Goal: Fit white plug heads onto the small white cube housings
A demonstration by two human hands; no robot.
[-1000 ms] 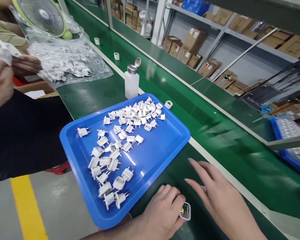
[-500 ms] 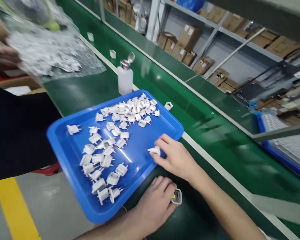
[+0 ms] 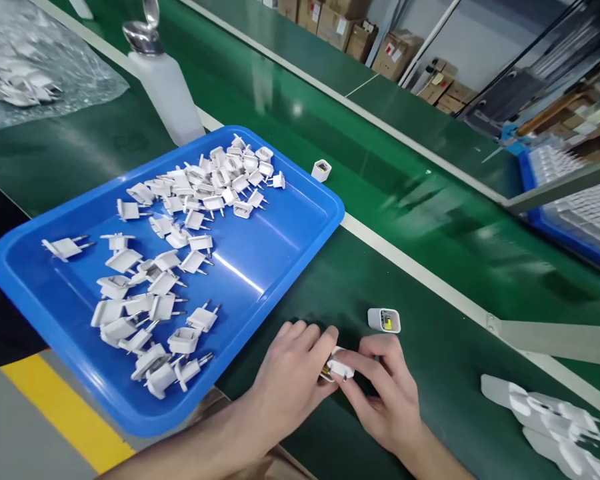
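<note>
Both hands meet over one small white plug piece [image 3: 339,368], pinched between the fingertips of the left hand [image 3: 285,387] and the right hand [image 3: 385,393], just above the green tabletop [image 3: 420,267]. The left grip clenches the nearer end, where a bit of yellow and metal shows; the right grip closes thumb and forefinger on the far end. Whether this is one part or two being pressed together cannot be told, since the fingers cover most of it.

The piece looks light, stiff and smooth, a hard plastic shell likely to slip under a loose pinch. Its flat sides seem the safest hold, keeping off the thin pins, which could bend.

Just beyond the right grip, a white adapter housing [image 3: 384,320] lies apart on the tabletop, its open end showing yellow inside. Left of the left grip sits a blue tray [image 3: 280,267] scattered with loose two-pin plug inserts [image 3: 180,247]. Farther past the tray stand a white dispenser bottle [image 3: 166,87] and another small housing [image 3: 321,170]. Right of the right grip lie finished white chargers [image 3: 545,420].
</note>
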